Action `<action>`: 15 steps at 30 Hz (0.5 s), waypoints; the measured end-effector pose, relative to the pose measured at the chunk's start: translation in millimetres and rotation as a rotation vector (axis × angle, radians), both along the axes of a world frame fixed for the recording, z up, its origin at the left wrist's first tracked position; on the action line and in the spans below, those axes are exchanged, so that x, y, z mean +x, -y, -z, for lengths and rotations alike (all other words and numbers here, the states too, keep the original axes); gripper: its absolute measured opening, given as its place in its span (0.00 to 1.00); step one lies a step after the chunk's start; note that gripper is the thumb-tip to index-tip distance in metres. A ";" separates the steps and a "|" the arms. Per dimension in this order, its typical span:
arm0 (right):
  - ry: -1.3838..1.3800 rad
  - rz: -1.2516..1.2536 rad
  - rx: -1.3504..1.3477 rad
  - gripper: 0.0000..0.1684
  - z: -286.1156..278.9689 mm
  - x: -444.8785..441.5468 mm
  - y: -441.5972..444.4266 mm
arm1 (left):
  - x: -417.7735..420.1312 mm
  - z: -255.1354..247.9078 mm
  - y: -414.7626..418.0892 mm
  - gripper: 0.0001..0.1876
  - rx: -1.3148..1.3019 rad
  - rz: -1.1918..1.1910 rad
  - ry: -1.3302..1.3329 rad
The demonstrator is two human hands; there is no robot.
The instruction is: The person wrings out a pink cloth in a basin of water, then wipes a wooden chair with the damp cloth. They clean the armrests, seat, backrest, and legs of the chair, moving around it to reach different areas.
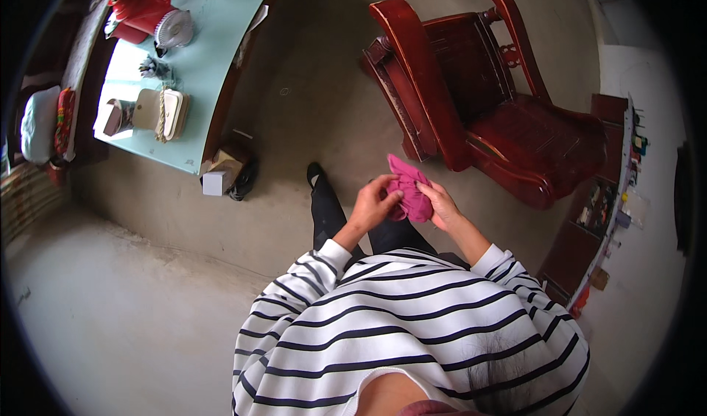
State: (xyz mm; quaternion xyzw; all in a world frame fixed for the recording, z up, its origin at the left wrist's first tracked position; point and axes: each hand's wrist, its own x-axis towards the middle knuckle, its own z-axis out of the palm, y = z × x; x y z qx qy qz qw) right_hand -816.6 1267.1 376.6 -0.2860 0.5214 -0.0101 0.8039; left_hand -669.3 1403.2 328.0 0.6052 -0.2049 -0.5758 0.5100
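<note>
A bunched pink cloth point(411, 195) is held in front of my body, above my legs. My left hand point(375, 203) grips its left side with thumb and fingers. On the opposite side, my right hand point(441, 205) has its thumb over the folds and its fingers partly hidden behind them. One corner of the fabric points up and away from me. How the cloth is folded inside cannot be made out.
A red wooden armchair point(480, 101) stands ahead to the right. At the left is a glass-topped table point(212, 68) with a red thermos jug point(141, 10) and a beige bag point(157, 112). A white box point(214, 183) sits on the floor by its corner. A long dark cabinet point(571, 250) lines the right wall.
</note>
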 end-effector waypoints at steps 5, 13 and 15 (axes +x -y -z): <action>-0.189 0.008 -0.210 0.21 31.3 26.0 1.4 | 64.3 11.4 -17.1 0.14 -0.003 -0.319 0.299; -0.106 -0.159 -0.069 0.39 9.8 92.5 -23.2 | 61.6 36.1 7.1 0.35 0.023 -0.261 -0.348; 0.097 -0.275 -0.117 0.42 8.7 98.0 -29.6 | 60.3 44.8 16.0 0.30 0.095 -0.275 -0.627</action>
